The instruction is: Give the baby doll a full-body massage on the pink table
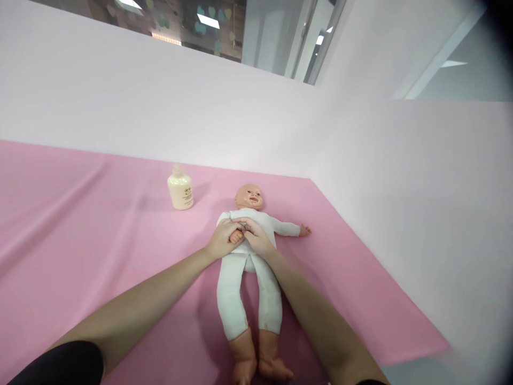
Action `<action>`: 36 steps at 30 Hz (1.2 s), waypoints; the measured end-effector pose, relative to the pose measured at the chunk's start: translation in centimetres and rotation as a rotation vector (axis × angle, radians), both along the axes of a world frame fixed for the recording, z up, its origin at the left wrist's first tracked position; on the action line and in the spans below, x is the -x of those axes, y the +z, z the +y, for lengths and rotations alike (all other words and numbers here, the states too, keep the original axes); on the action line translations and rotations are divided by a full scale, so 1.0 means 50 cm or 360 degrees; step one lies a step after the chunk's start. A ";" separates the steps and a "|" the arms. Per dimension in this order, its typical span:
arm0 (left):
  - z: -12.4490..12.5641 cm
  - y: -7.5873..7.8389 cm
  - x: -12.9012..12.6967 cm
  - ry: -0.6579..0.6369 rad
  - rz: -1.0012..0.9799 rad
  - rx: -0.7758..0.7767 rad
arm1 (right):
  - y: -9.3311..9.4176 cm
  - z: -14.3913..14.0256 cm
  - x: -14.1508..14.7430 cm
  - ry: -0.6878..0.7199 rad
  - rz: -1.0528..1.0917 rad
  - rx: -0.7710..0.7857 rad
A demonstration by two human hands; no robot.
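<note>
A baby doll [230, 294] in a white cloth suit lies face up, its head toward the wall and its bare feet toward me. My left hand [220, 239] is wrapped around the doll's bent arm, whose small hand [236, 237] pokes out between my fingers over the belly. From the other side, my right hand [259, 238] closes over the same arm on the chest, its fingertips meeting my left hand. Most of that arm is hidden under my fingers. The doll's other arm [286, 228] stretches out to the right, untouched.
A cream pump bottle [181, 191] stands upright left of the doll's head. Everything rests on a pink padded surface [120, 224] with creases at left. White walls [160, 107] border it behind and on the right, with windows above.
</note>
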State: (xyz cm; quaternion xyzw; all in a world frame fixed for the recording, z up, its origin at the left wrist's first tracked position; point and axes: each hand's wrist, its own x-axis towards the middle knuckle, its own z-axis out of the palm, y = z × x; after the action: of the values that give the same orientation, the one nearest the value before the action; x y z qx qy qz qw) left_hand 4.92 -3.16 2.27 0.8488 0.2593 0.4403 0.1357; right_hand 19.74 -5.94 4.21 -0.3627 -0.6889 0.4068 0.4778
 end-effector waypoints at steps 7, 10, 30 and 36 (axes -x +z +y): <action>-0.002 0.005 0.001 -0.0003 0.0050 0.0004 | 0.001 0.000 -0.003 0.0012 -0.0006 -0.0037; -0.002 0.005 0.001 0.0020 0.0060 0.0013 | 0.004 -0.003 -0.004 0.0022 -0.0017 -0.0055; 0.003 0.003 -0.002 0.0008 0.0099 0.0025 | 0.009 -0.005 -0.004 -0.0008 -0.0097 -0.0087; 0.001 0.006 -0.002 0.0026 0.0124 0.0047 | 0.010 -0.006 -0.003 -0.0054 -0.0121 -0.0154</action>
State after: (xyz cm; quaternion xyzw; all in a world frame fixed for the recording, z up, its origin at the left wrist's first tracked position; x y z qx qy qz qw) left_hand 5.03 -3.13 2.58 0.8610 0.2779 0.4042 0.1345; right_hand 19.86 -6.22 4.71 -0.3659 -0.7193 0.3507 0.4752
